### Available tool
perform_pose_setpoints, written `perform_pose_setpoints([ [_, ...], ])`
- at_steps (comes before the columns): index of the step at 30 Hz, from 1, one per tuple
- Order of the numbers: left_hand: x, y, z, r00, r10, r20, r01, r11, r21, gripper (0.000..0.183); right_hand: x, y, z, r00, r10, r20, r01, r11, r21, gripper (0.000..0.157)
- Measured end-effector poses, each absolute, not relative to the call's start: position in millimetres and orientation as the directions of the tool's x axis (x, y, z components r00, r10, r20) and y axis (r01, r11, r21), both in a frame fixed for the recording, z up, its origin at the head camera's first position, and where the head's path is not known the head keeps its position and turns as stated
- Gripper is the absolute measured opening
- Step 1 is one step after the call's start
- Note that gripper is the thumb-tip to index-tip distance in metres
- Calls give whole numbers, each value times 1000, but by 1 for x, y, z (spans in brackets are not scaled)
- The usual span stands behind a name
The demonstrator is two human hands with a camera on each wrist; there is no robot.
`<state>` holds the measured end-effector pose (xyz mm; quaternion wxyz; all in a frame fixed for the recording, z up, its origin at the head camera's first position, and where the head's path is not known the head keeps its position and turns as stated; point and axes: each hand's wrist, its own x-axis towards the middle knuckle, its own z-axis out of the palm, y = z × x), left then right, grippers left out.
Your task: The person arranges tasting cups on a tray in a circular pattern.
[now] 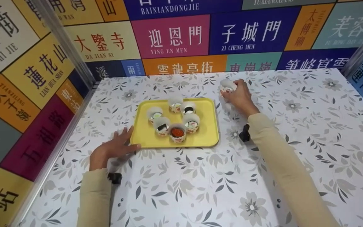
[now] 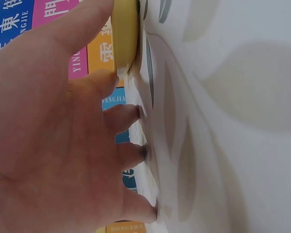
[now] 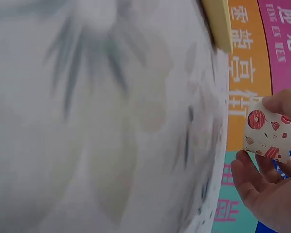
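Note:
My right hand (image 1: 240,96) grips a small paper baking cup (image 1: 227,85) above or on the far part of the table, right of the tray; which, I cannot tell. In the right wrist view the cup (image 3: 269,128) shows red donut prints between thumb and fingers. My left hand (image 1: 115,145), fingers spread, touches the near left corner of the yellow tray (image 1: 142,138). The left wrist view shows the thumb and a finger by the tray's edge (image 2: 125,39). Several similar cups stand on the tray, one with an orange-red filling (image 1: 177,132), others with black-and-white or pale green pieces.
A white tablecloth (image 1: 181,189) with grey leaves and flowers covers the table. Behind it rises a wall of coloured sign panels (image 1: 172,36), with more panels (image 1: 39,69) along the left and at the right edge. Black wrist devices (image 1: 245,133) sit beside both sleeves.

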<state>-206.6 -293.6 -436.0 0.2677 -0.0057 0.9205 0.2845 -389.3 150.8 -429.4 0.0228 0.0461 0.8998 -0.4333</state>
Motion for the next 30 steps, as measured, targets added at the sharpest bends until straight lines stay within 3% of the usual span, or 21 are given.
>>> perform_pose_setpoints([
  [13,-209,-292,-435,-847,119,-518,-195,838,510,99,-383,89,-418,-995,-97,-4,-63,674,-736,74],
  [30,-208,-294,-437,-857,166,-488,-121,856,503,100,-371,12,-386,-950,-304,74,-274,691,-668,82],
])
